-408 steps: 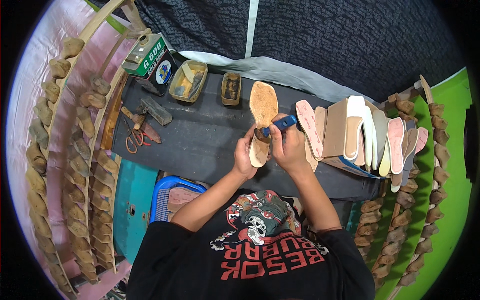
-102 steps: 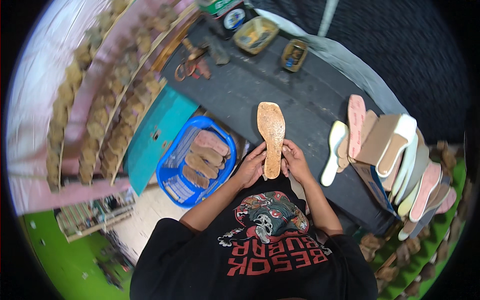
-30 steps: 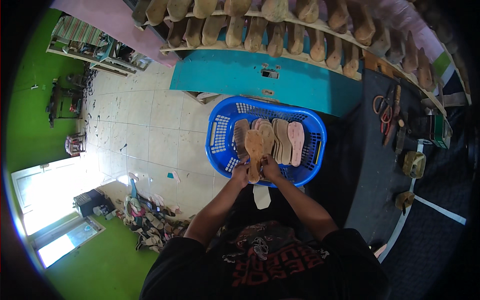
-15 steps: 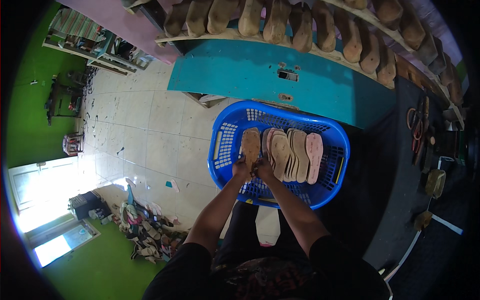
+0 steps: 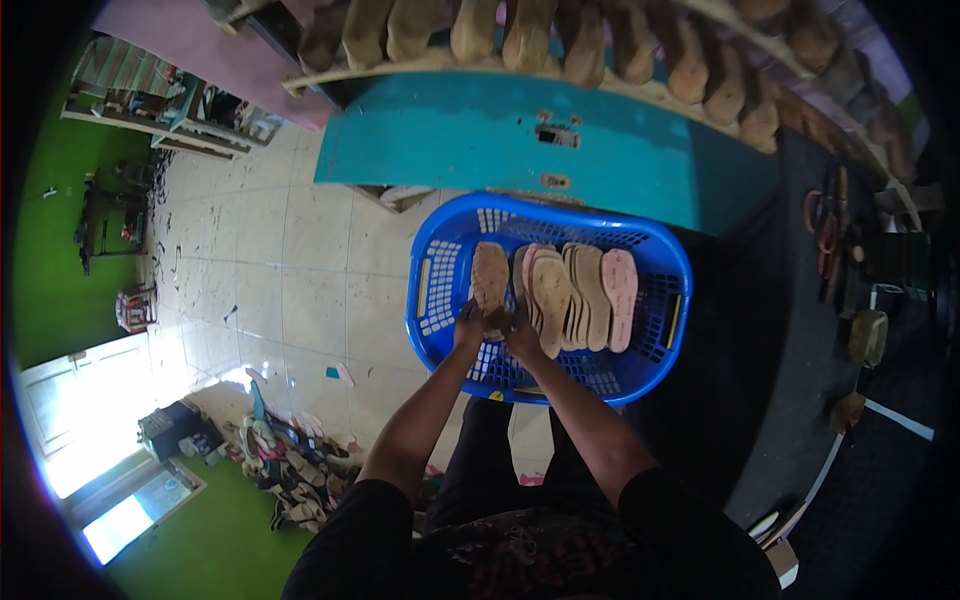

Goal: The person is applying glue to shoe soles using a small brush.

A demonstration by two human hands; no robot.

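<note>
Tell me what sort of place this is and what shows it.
Most likely a small shoemaking workshop: rows of foot-shaped lasts line the racks, soles stand stacked in a blue basket, and a heap of what look like shoes lies by the green wall.

1. Upper arms: left sleeve (image 5: 350, 540) at near left, right sleeve (image 5: 690, 530) at near right; both black and short.
2. Left forearm (image 5: 420, 420): bare; extends toward the far side, inclined to the right.
3. Right forearm (image 5: 585, 415): bare; extends toward the far side, inclined to the left. Both forearms converge.
4. Wrists: left wrist (image 5: 461, 352) and right wrist (image 5: 533, 360) approximately in line with their forearms.
5. Left hand (image 5: 468, 327): fingers bent in a grip, directed toward the far side.
6. Right hand (image 5: 520, 338): near the left hand, on its right, slightly nearer; fingers directed far and left. Dim light obscures finger closure.
</note>
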